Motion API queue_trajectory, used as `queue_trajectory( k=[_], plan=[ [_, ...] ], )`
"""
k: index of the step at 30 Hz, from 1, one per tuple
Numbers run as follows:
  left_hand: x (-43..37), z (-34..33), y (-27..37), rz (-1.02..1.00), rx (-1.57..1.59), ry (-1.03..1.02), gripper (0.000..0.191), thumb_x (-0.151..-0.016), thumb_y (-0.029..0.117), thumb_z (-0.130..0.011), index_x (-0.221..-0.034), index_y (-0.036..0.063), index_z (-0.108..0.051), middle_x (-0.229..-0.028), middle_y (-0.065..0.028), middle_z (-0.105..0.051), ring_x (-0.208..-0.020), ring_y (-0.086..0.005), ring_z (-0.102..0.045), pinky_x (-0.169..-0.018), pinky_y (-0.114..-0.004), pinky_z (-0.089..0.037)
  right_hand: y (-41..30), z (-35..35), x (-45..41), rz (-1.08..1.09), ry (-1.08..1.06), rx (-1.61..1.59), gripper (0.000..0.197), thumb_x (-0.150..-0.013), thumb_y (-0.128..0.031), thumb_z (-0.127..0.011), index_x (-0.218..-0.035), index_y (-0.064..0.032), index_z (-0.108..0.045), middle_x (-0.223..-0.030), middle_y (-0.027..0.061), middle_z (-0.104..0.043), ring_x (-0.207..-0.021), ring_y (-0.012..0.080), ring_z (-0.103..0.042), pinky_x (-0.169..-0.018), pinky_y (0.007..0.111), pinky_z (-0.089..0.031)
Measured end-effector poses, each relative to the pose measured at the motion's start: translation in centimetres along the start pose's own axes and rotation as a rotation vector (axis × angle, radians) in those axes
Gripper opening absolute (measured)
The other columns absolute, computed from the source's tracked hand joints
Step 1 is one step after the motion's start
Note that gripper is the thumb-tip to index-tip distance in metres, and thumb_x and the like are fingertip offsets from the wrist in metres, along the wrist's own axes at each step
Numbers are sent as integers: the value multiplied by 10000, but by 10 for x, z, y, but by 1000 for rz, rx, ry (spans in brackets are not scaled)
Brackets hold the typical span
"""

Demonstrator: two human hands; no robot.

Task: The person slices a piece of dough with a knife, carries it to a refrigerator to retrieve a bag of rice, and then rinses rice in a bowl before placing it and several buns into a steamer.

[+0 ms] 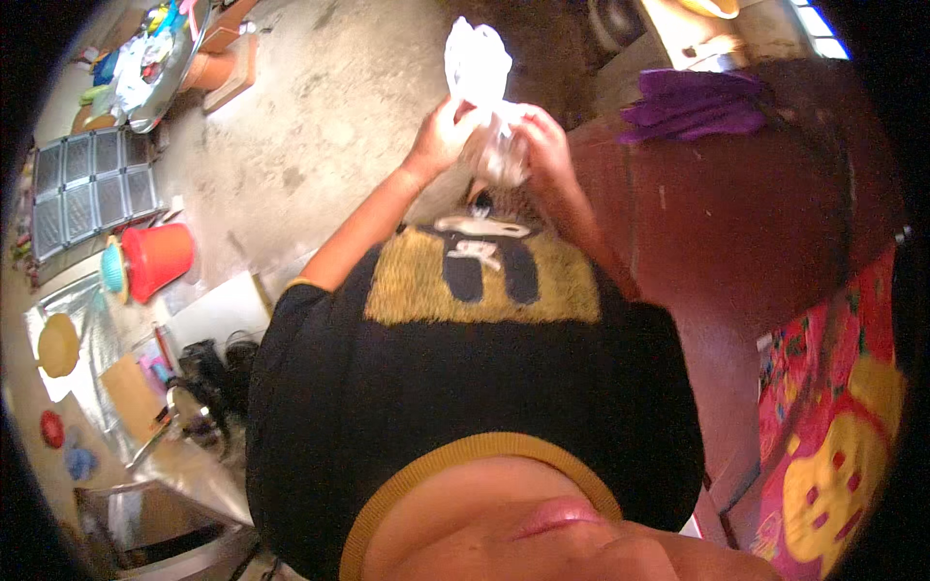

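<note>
A clear plastic bag (503, 156) hangs between my two hands, in front of my chest. Its upper part (478, 64) is white with glare and stands above my fingers. My left hand (445, 134), at the picture's left, pinches the bag's side near the middle. On the other side my right hand (543, 141) grips it with thumb and fingers. Pale contents seem to lie in the lower part, too blurred to name. Both forearms reach forward past a black T-shirt (465, 378) with a yellow printed panel.
A dark red wooden surface (726, 210) with a purple cloth (690, 105) lies at the right, a patterned pink-red cloth (835, 436) below. At the left are a red bucket (161, 254), a slatted grey rack (94, 189) and a metal tray (156, 94) with items. Concrete floor (305, 109) stretches ahead.
</note>
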State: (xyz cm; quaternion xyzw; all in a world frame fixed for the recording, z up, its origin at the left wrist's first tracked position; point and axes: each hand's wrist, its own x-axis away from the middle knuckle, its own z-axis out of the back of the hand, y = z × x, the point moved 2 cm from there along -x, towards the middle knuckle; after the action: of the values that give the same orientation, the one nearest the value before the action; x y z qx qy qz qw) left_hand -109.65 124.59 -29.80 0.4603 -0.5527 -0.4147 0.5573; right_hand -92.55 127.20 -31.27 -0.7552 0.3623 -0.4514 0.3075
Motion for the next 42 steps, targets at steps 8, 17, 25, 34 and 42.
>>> queue_trajectory(
  k=[8,17,25,34,42],
  plan=[
    [-42,4,14,110,196,62,276,-794,76,-680,-1057,64,-598,-977,-36,-671,-872,-129,-632,-777,-265,-492,-60,-31,-28,-200,26,-299,182,-855,-86,-570,-1019,-14,-606,-847,42,-619,-675,92,-572,-556,215,-473],
    [-59,19,16,-325,-529,204,200,-771,84,-677,-962,53,-627,-845,-111,-658,-712,-206,-656,-625,-301,-529,-43,-44,-50,11,-46,20,159,-836,-70,-637,-973,-5,-588,-802,18,-613,-740,76,-569,-667,205,-458],
    [-63,28,13,-222,-519,209,258,-768,93,-688,-996,67,-571,-820,-62,-574,-664,-180,-583,-613,-304,-500,-25,-34,-61,-5,13,310,185,-832,-169,-657,-881,2,-606,-761,29,-631,-697,70,-572,-644,219,-462],
    [-64,25,12,-214,-539,-110,131,-807,123,-585,-861,2,-587,-737,-54,-565,-658,-187,-557,-676,-276,-466,-25,-17,-63,-3,-168,694,144,-844,-115,-637,-916,-2,-583,-797,-16,-576,-746,44,-519,-690,199,-448],
    [-61,22,-5,317,262,-281,174,-884,194,-542,-779,65,-593,-674,47,-508,-611,-32,-426,-545,-194,-337,-38,1,-60,-20,-258,259,171,-823,-47,-665,-982,-27,-607,-885,-16,-595,-799,58,-538,-745,198,-445]
  ],
)
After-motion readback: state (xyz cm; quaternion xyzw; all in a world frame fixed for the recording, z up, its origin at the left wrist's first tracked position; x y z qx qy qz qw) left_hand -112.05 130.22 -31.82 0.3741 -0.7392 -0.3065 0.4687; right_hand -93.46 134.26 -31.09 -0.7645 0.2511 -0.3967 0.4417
